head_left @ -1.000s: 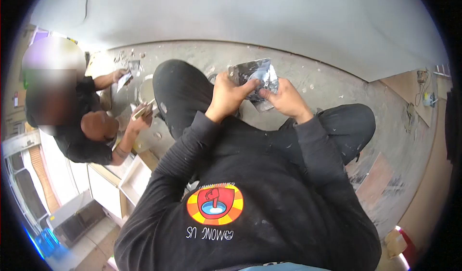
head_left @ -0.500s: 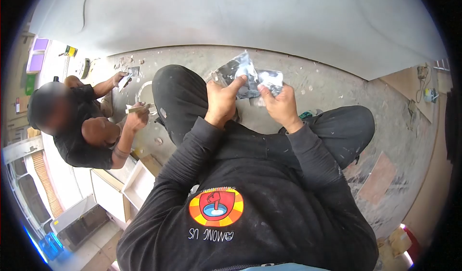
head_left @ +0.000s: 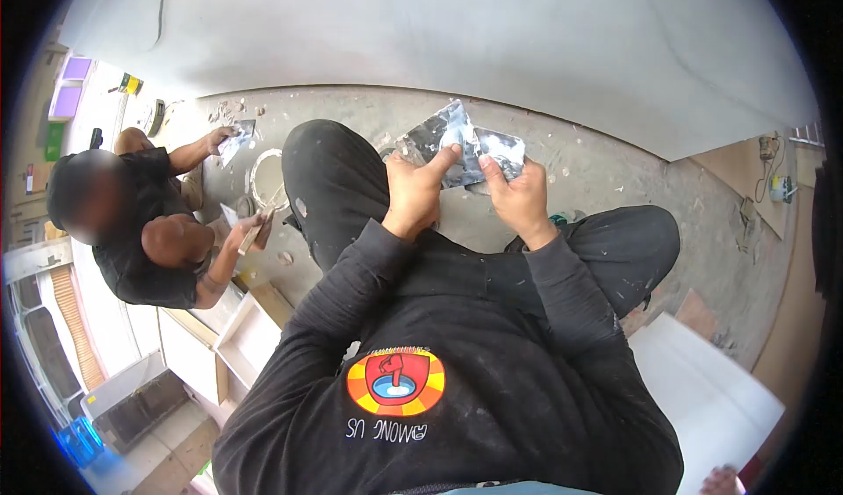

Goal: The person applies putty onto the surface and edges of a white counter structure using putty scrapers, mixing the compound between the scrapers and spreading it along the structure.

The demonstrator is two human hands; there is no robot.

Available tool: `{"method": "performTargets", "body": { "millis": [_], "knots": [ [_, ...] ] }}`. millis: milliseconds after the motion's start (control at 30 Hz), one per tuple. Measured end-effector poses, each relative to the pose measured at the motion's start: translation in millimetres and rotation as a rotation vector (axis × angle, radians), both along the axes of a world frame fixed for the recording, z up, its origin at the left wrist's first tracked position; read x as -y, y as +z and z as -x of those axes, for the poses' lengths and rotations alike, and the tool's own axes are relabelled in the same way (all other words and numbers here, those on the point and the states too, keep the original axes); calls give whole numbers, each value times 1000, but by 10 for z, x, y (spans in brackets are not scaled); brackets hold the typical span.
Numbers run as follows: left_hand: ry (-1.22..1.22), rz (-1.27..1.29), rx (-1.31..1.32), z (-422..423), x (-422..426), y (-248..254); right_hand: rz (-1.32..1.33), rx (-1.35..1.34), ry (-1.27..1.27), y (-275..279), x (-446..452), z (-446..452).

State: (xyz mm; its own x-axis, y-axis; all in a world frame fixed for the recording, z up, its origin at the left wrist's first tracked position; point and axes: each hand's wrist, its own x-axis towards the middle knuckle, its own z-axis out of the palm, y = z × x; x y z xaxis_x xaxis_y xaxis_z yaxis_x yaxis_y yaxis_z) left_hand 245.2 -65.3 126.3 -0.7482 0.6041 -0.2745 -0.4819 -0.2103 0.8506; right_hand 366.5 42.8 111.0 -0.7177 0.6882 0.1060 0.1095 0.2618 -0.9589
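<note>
My left hand (head_left: 413, 192) grips a dark, shiny flat plate (head_left: 430, 140) smeared with white, its thumb on the top face. A second, smaller smeared plate (head_left: 502, 147) is pinched in my right hand (head_left: 520, 198), thumb on top. The two plates meet or overlap between my hands, above the floor and in front of my crossed legs. What the fingers do beneath the plates is hidden.
A large grey panel (head_left: 421, 29) spans the top. At left a co-worker (head_left: 132, 223) holds a flat tool in each hand, near a round white-filled container (head_left: 267, 177). At lower right a white board (head_left: 702, 398) has a person's fingers at its edge.
The plates, overlapped at first, have been drawn apart sideways and now sit edge to edge. A white board has come in at lower right. The co-worker's lower hand has shifted slightly down.
</note>
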Motion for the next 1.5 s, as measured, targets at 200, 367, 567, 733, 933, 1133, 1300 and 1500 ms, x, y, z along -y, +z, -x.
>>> {"method": "performTargets", "body": {
  "millis": [200,367,567,733,933,1133,1300,1500],
  "knots": [
    [-27,-11,-224,110,5,-14,417,-29,3,50,-346,-202],
    [69,43,-266,181,11,-14,970,-213,138,106,-193,-418],
    [-115,138,-551,172,105,76,1083,-181,144,-30,-43,-342],
    [-379,237,-730,154,200,213,1048,-241,141,82,-157,-377],
    [-403,240,-464,155,187,141,756,-354,-43,167,-349,-438],
    [-179,-9,261,43,30,120,-116,-271,-228,156,-37,-322],
    [-5,-45,-37,-87,-2,-79,-218,-225,-244,147,137,-319],
    [-40,-23,-209,-174,24,-145,-271,-124,-215,145,145,-282]
  ]
}}
